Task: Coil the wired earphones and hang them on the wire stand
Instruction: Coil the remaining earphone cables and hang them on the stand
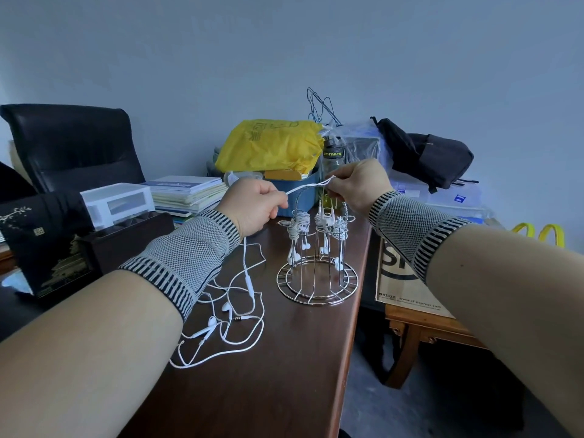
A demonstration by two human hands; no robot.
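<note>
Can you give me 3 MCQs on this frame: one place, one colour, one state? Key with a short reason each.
1. Where does the wire stand sit?
A. on the dark wooden table, near its right edge
B. on the black chair
C. on the floor

2. What colour is the plastic bag behind the hands?
A. red
B. yellow
C. green

3. What are the two hands doing?
A. resting flat on the table
B. both gripping the stand
C. pinching a stretch of white earphone cable between them

Key:
1 A, the stand's ring base lies on the tabletop by the right edge.
2 B, the bag is plainly yellow.
3 C, the left hand and right hand each pinch the cable, held taut above the stand.
</note>
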